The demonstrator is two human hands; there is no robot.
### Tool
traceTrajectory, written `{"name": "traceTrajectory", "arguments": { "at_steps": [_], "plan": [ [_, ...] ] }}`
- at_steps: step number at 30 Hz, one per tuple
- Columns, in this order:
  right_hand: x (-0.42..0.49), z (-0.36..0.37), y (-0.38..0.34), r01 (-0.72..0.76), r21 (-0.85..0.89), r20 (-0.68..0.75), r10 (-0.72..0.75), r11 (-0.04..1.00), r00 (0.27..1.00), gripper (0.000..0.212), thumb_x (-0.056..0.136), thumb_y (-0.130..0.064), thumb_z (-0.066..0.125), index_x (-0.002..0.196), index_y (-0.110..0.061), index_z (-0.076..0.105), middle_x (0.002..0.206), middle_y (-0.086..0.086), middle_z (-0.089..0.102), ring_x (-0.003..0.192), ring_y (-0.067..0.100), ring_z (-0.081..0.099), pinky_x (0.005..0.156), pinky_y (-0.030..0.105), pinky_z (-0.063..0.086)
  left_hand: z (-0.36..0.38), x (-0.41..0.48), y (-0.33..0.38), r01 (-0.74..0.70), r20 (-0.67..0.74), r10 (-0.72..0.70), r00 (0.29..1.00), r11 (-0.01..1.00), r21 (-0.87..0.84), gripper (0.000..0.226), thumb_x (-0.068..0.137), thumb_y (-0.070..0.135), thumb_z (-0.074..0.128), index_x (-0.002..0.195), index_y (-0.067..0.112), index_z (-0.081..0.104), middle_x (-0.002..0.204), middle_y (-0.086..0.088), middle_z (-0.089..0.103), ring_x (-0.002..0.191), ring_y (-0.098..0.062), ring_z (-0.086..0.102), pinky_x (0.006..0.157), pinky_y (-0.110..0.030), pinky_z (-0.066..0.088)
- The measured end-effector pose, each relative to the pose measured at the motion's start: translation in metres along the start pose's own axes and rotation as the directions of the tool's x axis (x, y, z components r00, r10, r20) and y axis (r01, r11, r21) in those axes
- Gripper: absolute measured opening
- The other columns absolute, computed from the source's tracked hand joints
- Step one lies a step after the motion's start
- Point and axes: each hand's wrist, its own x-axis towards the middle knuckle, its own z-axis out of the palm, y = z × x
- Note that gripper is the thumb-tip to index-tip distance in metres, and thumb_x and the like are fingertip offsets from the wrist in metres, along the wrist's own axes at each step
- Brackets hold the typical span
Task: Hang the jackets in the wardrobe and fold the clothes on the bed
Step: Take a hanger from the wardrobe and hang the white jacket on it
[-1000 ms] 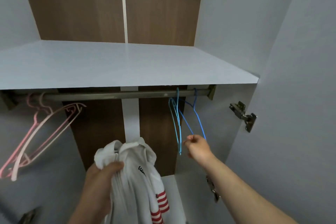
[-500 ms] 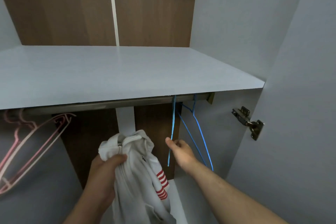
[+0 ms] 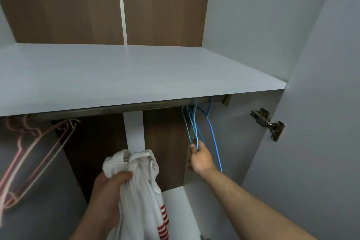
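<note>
The right hand (image 3: 201, 159), only reaching a moment ago, now pinches the blue hanger (image 3: 193, 124), which seems still hooked on the rail (image 3: 155, 104). So it can be taken off for the jacket (image 3: 140, 181), bunched in the left hand's (image 3: 109, 187) grip under the shelf (image 3: 136, 72). Pink hangers (image 3: 29, 152) hang at left.

Grey shelf (image 3: 136, 72) ran across mid-frame. Metal rail (image 3: 116, 108) sat just under shelf's front edge. Pink hangers (image 3: 19, 143) hung below shelf, far L, tilted. Metal hinge (image 3: 267, 122) below shelf, R side, on grey door (image 3: 321, 103). Brown back panel (image 3: 58, 6) w/ white vertical strip (image 3: 121, 6) above & below shelf.
</note>
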Motion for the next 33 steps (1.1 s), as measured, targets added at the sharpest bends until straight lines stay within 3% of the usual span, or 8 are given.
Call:
{"name": "traceTrajectory", "arguments": {
  "at_steps": [2, 6, 10, 13, 16, 21, 28, 33],
  "plan": [
    [-0.003, -0.007, -0.005, 0.030, -0.031, -0.028, -0.030, 0.999, 0.999, 0.011, 0.101, -0.035, 0.041, 0.095, -0.029, 0.049, 0.077, 0.001, 0.054, 0.075, 0.032, 0.062, 0.077, 0.057, 0.057, -0.004, -0.001, 0.001, -0.003, -0.001, 0.003, 1.000, 1.000, 0.016, 0.033, 0.080, 0.001, 0.067, 0.104, 0.023, 0.070, 0.099, -0.007, 0.074, 0.095, -0.029, 0.069, 0.079, -0.042, 0.052],
    [-0.017, -0.028, -0.016, 0.101, -0.061, -0.057, -0.105, 0.993, 0.993, 0.017, 0.100, -0.035, 0.045, 0.085, -0.029, 0.047, 0.083, 0.004, 0.060, 0.082, 0.038, 0.066, 0.075, 0.056, 0.057, -0.011, -0.006, 0.002, 0.027, 0.004, -0.027, 1.000, 0.999, 0.027, 0.031, 0.080, 0.002, 0.069, 0.108, 0.016, 0.068, 0.102, -0.009, 0.073, 0.099, -0.033, 0.067, 0.092, -0.052, 0.050],
    [-0.026, -0.051, -0.034, 0.152, -0.089, -0.062, -0.158, 0.984, 0.986, 0.015, 0.103, -0.029, 0.043, 0.089, -0.034, 0.047, 0.085, 0.012, 0.062, 0.069, 0.030, 0.064, 0.060, 0.053, 0.057, -0.014, -0.013, 0.001, 0.053, 0.032, -0.054, 0.998, 0.998, 0.029, 0.032, 0.082, 0.001, 0.068, 0.112, 0.010, 0.065, 0.108, -0.016, 0.069, 0.103, -0.038, 0.064, 0.099, -0.058, 0.046],
    [-0.032, -0.060, -0.046, 0.176, -0.127, -0.041, -0.183, 0.976, 0.982, 0.008, 0.103, -0.032, 0.041, 0.097, -0.035, 0.045, 0.084, 0.008, 0.061, 0.071, 0.023, 0.061, 0.061, 0.051, 0.057, -0.013, -0.017, 0.002, 0.065, 0.051, -0.067, 0.996, 0.997, 0.040, 0.034, 0.082, 0.000, 0.068, 0.114, 0.009, 0.063, 0.108, -0.018, 0.067, 0.102, -0.038, 0.063, 0.099, -0.057, 0.046],
    [-0.042, -0.065, -0.045, 0.179, -0.182, -0.029, -0.188, 0.967, 0.982, 0.008, 0.103, -0.028, 0.040, 0.105, -0.032, 0.047, 0.089, 0.009, 0.063, 0.078, 0.025, 0.062, 0.067, 0.046, 0.057, -0.012, -0.022, 0.005, 0.072, 0.067, -0.075, 0.995, 0.996, 0.048, 0.026, 0.081, 0.000, 0.068, 0.098, 0.020, 0.064, 0.105, -0.014, 0.067, 0.099, -0.035, 0.063, 0.097, -0.055, 0.046],
    [-0.069, -0.070, -0.033, -0.010, 0.126, -0.067, 0.018, 0.992, 0.998, 0.025, 0.101, -0.007, 0.038, 0.100, -0.021, 0.059, 0.089, 0.005, 0.058, 0.065, 0.024, 0.056, 0.056, 0.027, 0.045, -0.017, -0.025, 0.010, 0.079, 0.102, -0.082, 0.991, 0.996, 0.030, 0.032, 0.081, 0.001, 0.069, 0.108, 0.017, 0.064, 0.111, -0.016, 0.068, 0.103, -0.038, 0.064, 0.098, -0.058, 0.046],
    [-0.143, -0.091, -0.022, -0.113, 0.419, -0.017, 0.132, 0.901, 0.991, 0.034, 0.097, 0.000, 0.040, 0.100, -0.019, 0.068, 0.092, 0.002, 0.067, 0.057, 0.019, 0.061, 0.045, 0.022, 0.041, -0.013, -0.034, 0.006, 0.112, 0.047, -0.114, 0.992, 0.993, 0.040, 0.060, 0.080, 0.009, 0.071, 0.136, 0.018, 0.052, 0.117, -0.012, 0.064, 0.103, -0.035, 0.061, 0.096, -0.055, 0.047],
    [-0.203, -0.095, -0.011, -0.185, 0.591, 0.155, 0.115, 0.785, 0.981, 0.031, 0.098, 0.001, 0.040, 0.106, -0.014, 0.066, 0.098, 0.009, 0.071, 0.063, 0.022, 0.062, 0.049, 0.028, 0.051, -0.006, -0.047, -0.007, 0.226, 0.047, -0.226, 0.973, 0.974, 0.008, 0.045, 0.086, 0.007, 0.066, 0.128, 0.017, 0.055, 0.099, -0.008, 0.066, 0.084, -0.027, 0.062, 0.063, -0.033, 0.046]
  ]
}}
